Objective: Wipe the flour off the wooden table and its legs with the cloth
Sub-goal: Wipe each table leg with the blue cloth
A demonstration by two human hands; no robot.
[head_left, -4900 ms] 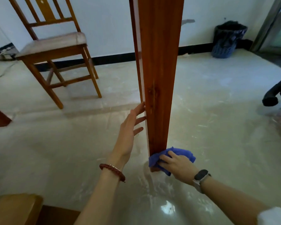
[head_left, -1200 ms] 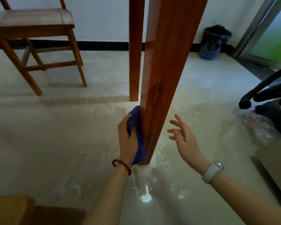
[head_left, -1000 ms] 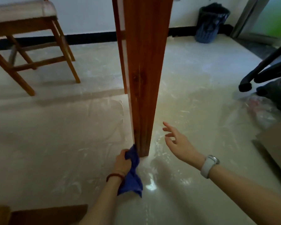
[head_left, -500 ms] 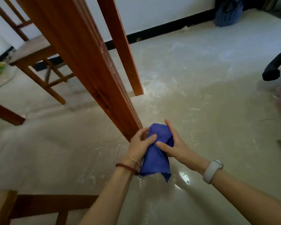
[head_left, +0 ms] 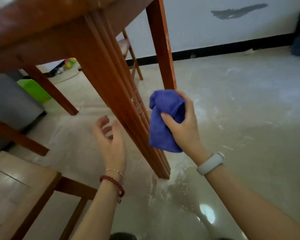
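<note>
right hand (head_left: 184, 129) grips bunched cloth (head_left: 164, 118) beside near table leg (head_left: 114, 94), left hand (head_left: 109, 142) open; advice: press into grooves where flour specks (head_left: 137, 105) remain.

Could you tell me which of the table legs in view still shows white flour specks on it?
The nearest grooved leg, beside the blue cloth that the right hand grips: white specks sit in its grooves; the other legs show none clearly.
</note>
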